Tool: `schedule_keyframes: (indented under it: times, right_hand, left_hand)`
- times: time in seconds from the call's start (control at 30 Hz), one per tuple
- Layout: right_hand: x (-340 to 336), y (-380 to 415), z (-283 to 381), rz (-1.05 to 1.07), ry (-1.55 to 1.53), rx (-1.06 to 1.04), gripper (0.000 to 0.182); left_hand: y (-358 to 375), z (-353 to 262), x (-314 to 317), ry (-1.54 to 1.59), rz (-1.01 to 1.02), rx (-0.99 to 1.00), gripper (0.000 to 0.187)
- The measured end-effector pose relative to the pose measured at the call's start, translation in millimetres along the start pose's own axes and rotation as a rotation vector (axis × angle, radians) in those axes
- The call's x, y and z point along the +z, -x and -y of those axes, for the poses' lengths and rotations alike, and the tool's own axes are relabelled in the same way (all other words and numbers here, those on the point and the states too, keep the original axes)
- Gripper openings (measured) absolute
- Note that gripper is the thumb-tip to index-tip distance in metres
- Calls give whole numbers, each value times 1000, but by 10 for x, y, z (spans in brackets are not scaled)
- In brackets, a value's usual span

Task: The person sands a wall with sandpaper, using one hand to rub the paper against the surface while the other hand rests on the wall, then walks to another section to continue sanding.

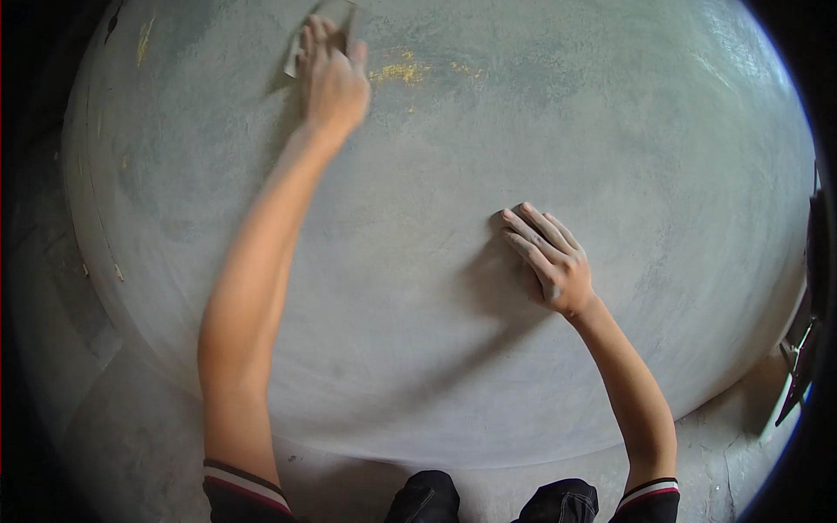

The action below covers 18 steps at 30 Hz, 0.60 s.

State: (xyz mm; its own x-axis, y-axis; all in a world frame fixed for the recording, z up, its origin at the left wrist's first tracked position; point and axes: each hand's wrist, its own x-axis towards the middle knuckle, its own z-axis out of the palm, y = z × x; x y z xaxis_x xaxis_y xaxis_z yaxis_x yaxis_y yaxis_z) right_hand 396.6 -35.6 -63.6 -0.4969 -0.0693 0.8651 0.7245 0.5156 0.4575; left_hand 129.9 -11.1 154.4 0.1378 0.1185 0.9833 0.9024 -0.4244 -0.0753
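Note:
A large, rounded grey surface [418,261] fills most of the view, with a dusty, patchy finish. At its upper left my left hand [338,87] presses a thin sheet [291,64] that looks like sandpaper against it. The sheet's edges stick out on both sides of the fingers, and the hand is slightly blurred. Lower and to the right, my right hand [558,266] lies with stretched fingers on the surface and holds nothing. Pale dust coats its fingers.
Yellow patches [405,70] show through the grey to the right of my left hand. Below the curved lower edge lies a grey floor [131,418], with my dark shoes or knees [425,497] at the bottom. A dark object with a pale leg [792,383] stands at the right edge.

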Motion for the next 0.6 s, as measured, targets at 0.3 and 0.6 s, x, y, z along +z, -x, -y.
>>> schedule_keyframes:
  times: [0.3,0.6]
  right_hand:
    - [18,-10,28,-17,3,-7,41]
    - [-34,18,24,-15,-56,-3,42]
  left_hand:
    - [93,-154,355,-65,-165,151,63]
    - [735,-493,346,-84,100,440,63]
